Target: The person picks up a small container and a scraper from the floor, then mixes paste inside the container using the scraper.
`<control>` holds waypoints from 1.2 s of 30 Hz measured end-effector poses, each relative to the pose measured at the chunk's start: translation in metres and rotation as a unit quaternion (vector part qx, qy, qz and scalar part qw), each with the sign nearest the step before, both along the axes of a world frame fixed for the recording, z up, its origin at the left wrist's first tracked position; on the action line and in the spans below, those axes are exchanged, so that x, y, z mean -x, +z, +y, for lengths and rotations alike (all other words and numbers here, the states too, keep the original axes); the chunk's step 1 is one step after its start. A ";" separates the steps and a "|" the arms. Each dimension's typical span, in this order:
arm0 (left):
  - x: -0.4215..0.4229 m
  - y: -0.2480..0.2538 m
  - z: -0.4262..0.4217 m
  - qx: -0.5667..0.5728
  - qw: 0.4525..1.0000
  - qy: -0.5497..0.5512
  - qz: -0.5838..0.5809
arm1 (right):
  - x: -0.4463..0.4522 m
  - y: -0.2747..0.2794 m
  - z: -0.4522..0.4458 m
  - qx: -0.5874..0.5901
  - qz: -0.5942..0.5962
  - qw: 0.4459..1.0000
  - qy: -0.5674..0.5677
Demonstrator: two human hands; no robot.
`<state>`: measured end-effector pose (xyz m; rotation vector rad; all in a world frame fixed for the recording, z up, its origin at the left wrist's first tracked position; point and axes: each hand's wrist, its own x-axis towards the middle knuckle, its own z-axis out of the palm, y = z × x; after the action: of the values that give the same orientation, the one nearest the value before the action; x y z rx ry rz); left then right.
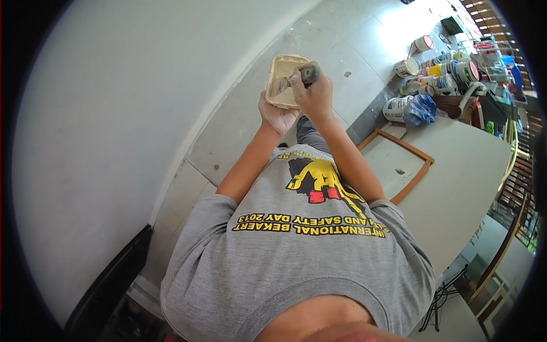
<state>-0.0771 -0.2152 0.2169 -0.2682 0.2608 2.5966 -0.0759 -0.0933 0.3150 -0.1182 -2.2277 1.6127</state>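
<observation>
My left hand [278,116] is wrapped under the near end of a cream-coloured plastic tray [271,81] and holds it up. Off-white paste [285,69] coats the inside of the tray. Closed around the dark handle of a putty knife [310,73] is my right hand [316,98], above the tray's right side. The knife's blade [284,84] points left into the tray, against the paste. Part of the blade is hidden by my fingers, and both hands have pale smears on them.
A white wall [114,114] runs along my left. To the right, a light table [461,171] bears a wood-framed panel [427,162]. Several paint buckets [407,68] and a blue plastic bag [420,109] stand beyond it. A dark flat object [111,282] leans at lower left.
</observation>
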 end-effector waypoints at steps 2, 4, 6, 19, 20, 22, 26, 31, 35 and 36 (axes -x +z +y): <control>0.004 0.007 -0.003 -0.001 1.000 0.022 0.018 | 0.007 -0.004 -0.001 0.050 0.058 0.997 -0.016; 0.013 0.006 -0.005 -0.009 0.999 0.041 0.030 | 0.019 -0.012 -0.003 0.046 0.072 0.996 0.002; 0.020 -0.008 -0.013 -0.018 0.998 0.054 0.036 | 0.030 -0.016 -0.010 -0.010 0.048 0.998 0.048; 0.062 0.005 -0.010 -0.013 0.977 0.212 0.036 | 0.107 -0.001 -0.008 0.040 0.035 0.985 0.166; 0.062 0.006 -0.008 -0.018 0.974 0.219 0.059 | 0.110 0.002 -0.007 0.041 0.044 0.983 0.171; 0.060 0.006 -0.011 -0.024 0.973 0.219 0.075 | 0.116 0.008 -0.012 0.041 0.048 0.983 0.173; 0.075 -0.001 -0.024 -0.033 0.978 0.199 0.059 | 0.121 0.003 -0.024 0.031 0.081 0.982 0.168; 0.087 0.005 -0.050 -0.033 0.984 0.173 0.032 | 0.128 0.009 -0.041 0.033 0.061 0.988 0.137; 0.086 0.003 -0.062 -0.026 0.985 0.158 0.064 | 0.129 0.002 -0.060 0.036 0.073 0.989 0.120; 0.091 0.002 -0.071 -0.031 0.985 0.153 0.070 | 0.136 0.000 -0.068 0.031 0.061 0.990 0.121</control>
<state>-0.1682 -0.2861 0.2191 -0.1094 0.2005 2.9275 -0.2116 -0.1617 0.3153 0.2372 -2.1660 1.7630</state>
